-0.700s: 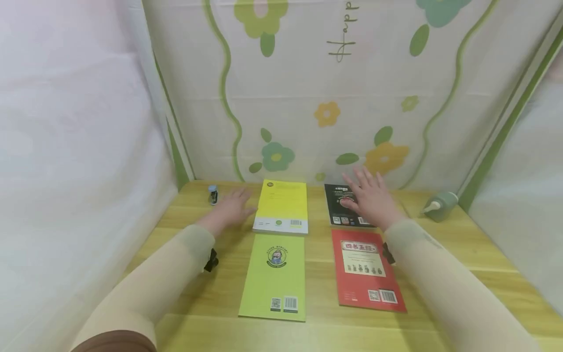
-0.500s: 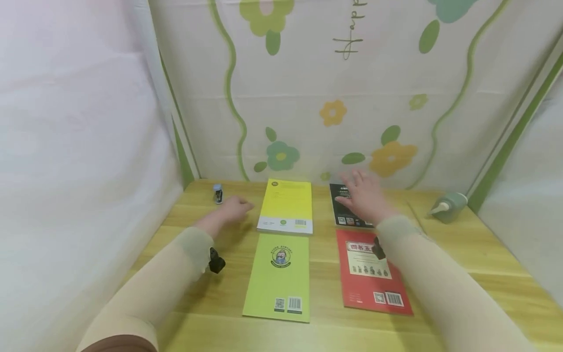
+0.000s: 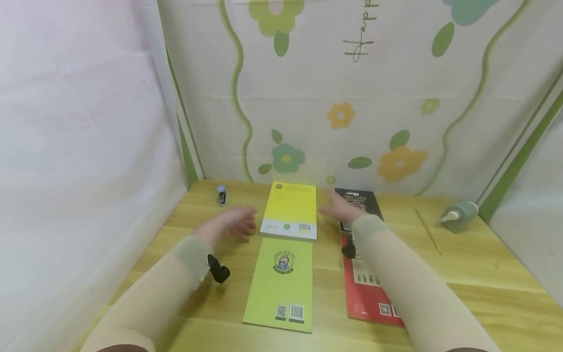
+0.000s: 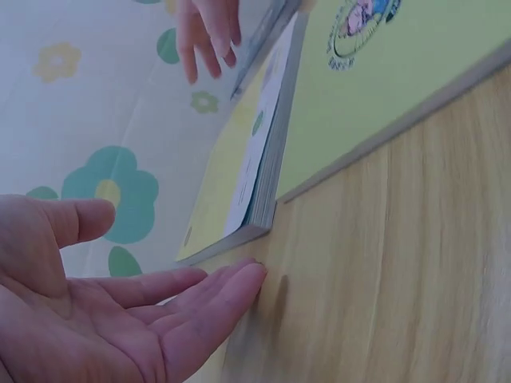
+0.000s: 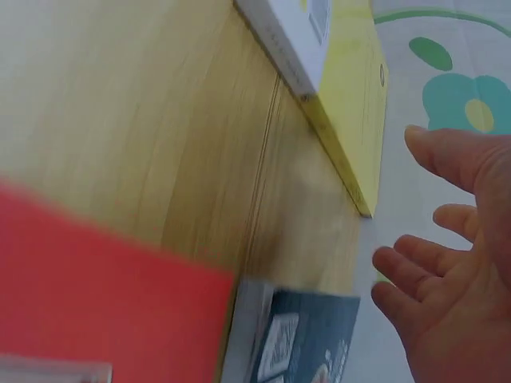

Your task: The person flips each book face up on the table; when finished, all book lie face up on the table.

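A thick yellow book [image 3: 290, 205] with a white lower band lies at the back of the wooden table. To its left is my left hand [image 3: 230, 225], fingers loosely bent and holding nothing. In the left wrist view, the left hand's fingers [image 4: 211, 311] point towards the book's edge with a small gap. My right hand [image 3: 342, 206] is on the book's other side, partly over a black book [image 3: 362, 197]; it holds nothing, and its fingers [image 5: 407, 275] are spread apart from the yellow book. A yellow-green book [image 3: 279, 288] lies in front of the yellow one.
A red book [image 3: 357, 296] lies in front of the black one, partly hidden by my right sleeve. A small blue-capped bottle [image 3: 222, 195] stands at the back left. On the right are a thin stick [image 3: 427, 230] and a grey-green squeeze bottle [image 3: 459, 216] on its side.
My right hand has moved left from over the black book towards the yellow book. My left hand has lowered beside it, its fingers more bent. The camera view has shifted slightly.
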The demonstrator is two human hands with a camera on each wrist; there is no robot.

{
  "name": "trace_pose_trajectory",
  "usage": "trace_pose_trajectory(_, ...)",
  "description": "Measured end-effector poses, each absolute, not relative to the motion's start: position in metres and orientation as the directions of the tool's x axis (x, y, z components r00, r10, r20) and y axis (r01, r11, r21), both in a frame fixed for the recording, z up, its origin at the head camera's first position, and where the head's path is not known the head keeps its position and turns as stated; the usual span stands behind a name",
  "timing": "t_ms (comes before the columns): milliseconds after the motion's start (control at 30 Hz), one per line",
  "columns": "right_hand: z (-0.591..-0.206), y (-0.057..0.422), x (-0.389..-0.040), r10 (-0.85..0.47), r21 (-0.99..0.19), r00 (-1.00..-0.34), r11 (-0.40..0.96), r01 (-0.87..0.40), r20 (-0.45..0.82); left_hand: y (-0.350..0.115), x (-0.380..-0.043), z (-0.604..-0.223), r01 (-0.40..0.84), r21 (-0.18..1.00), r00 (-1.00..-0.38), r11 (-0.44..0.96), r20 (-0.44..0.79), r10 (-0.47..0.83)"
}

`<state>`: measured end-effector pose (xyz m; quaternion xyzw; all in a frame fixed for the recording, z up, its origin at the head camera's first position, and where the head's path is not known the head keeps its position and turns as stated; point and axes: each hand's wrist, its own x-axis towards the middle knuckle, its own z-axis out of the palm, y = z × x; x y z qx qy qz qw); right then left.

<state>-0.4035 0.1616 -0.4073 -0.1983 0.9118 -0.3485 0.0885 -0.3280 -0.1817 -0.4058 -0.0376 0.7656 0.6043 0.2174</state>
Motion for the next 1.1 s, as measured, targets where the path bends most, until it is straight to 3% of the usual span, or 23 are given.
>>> trace_pose_trajectory(300,-0.419,0.136,-0.414,-0.272,-0.787,-0.949,0.615,-0.047,-0.156,-0.175,-0.318,-0.407,-0.349,0.919,-0.893,0.184,-0.385,0.233)
trace_pose_trajectory(533,-0.416,0.130,-0.423,-0.220,-0.944,-0.936,0.244,0.221,-0.276,-0.168,-0.325,-0.406,-0.404,0.909,-0.887,0.108,-0.418,0.197)
trace_pose_trajectory(700,-0.413,0.127,-0.428,-0.246,-0.948,-0.917,0.143,0.285,-0.313,-0.166,-0.332,-0.408,-0.432,0.896,-0.883,0.105,-0.444,0.150)
trace_pose_trajectory(1000,-0.410,0.128,-0.426,-0.230,-0.938,-0.918,0.203,0.281,-0.325,-0.157,-0.346,-0.414,-0.467,0.872,-0.872,0.148,-0.482,0.087)
trace_pose_trajectory(1100,-0.409,0.127,-0.426,-0.243,-0.944,-0.915,0.156,0.292,-0.323,-0.152,-0.348,-0.412,-0.468,0.862,-0.869,0.193,-0.489,0.078)
